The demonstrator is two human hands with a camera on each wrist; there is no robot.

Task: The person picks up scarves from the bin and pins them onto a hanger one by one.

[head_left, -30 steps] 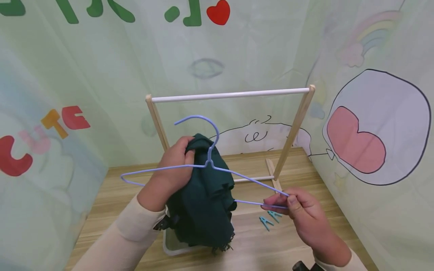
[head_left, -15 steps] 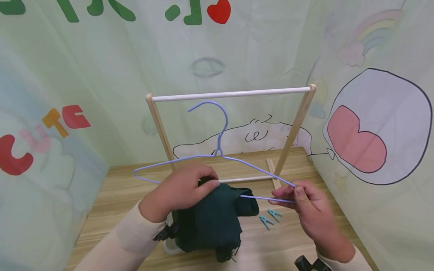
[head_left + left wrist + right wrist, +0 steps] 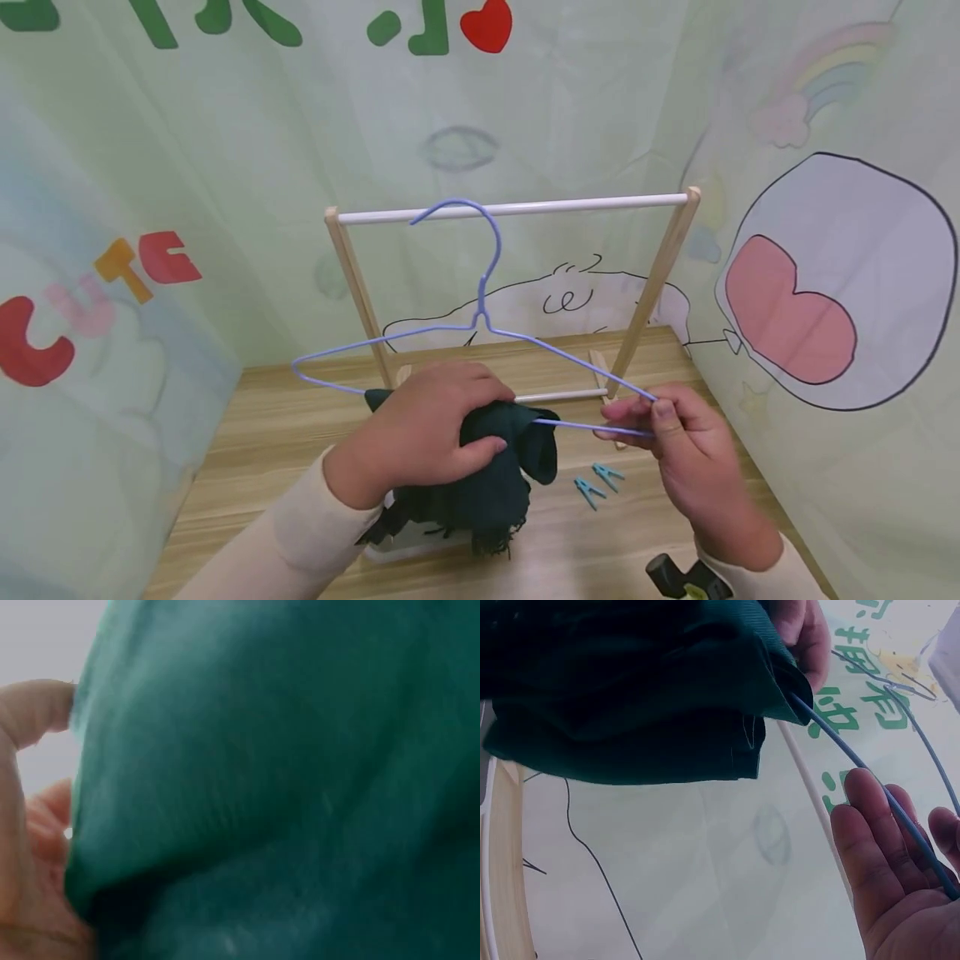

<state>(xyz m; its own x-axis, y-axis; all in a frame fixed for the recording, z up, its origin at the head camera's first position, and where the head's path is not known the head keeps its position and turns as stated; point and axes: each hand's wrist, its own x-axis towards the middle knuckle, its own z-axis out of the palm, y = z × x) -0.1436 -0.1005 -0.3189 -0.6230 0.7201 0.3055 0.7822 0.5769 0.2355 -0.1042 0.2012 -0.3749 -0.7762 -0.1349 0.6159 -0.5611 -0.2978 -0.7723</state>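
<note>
A light purple wire clothes hanger [image 3: 570,353] stands upright in the head view, its hook overlapping the rack's top bar. At its right corner, my right hand [image 3: 697,475] pinches the wire. A dark green fringed scarf [image 3: 487,504] is draped over the hanger's lower bar, frayed ends hanging down. My left hand [image 3: 427,429] grips the scarf at the bar, thumb in front and fingers over the top. In the right wrist view the lower bar [image 3: 846,748] emerges from the scarf's fold [image 3: 667,712]. Green fabric [image 3: 262,765] fills most of the left wrist view.
Behind the hanger is a wooden rack with a white top bar [image 3: 592,204]. Two blue clothespins [image 3: 590,492] lie on the wooden table [image 3: 255,450] at right. A whitish tray [image 3: 408,550] sits beneath the scarf. Printed curtains [image 3: 225,167] surround the table.
The hanger has risen, its hook now level with the rack bar. The left hand has gone from holding the scarf up behind the hanger to gripping it over the lower bar.
</note>
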